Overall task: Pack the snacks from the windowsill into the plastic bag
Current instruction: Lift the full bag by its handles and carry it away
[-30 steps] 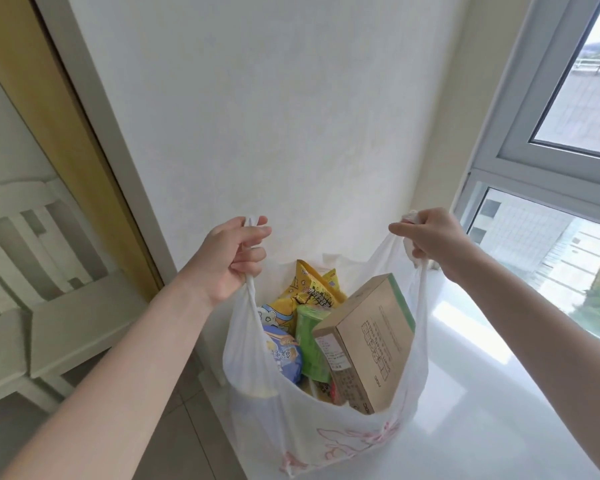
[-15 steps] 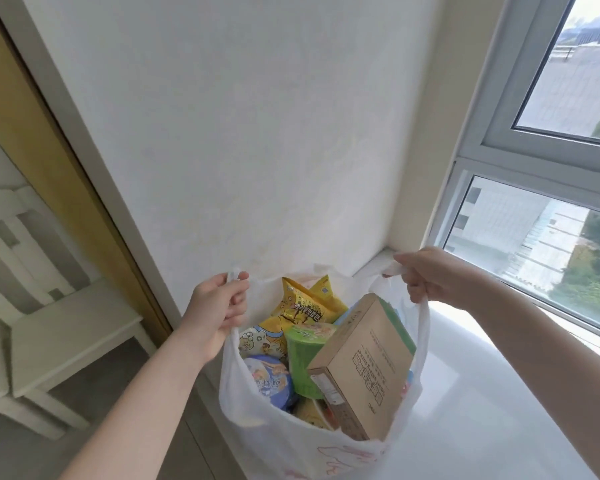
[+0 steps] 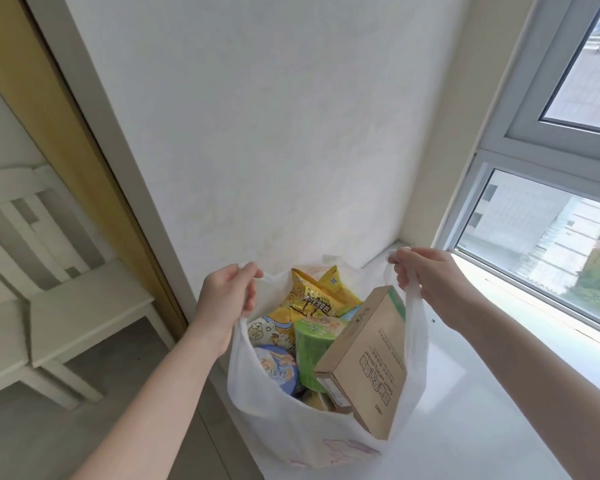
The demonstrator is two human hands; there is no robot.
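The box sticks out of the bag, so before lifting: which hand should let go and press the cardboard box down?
Right, probably. The right hand grips its handle next to the top of the cardboard box; the left hand holds the plastic bag on the opposite side, beyond the snacks.

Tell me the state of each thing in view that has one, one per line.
Plastic bag, mouth held open, packed with snacks.
Left hand, grips the left handle.
Right hand, grips the right handle.
Cardboard box, closed, tilted, sticking out of the bag.
Green cup, lidded, inside the bag.
Lower window, shut.
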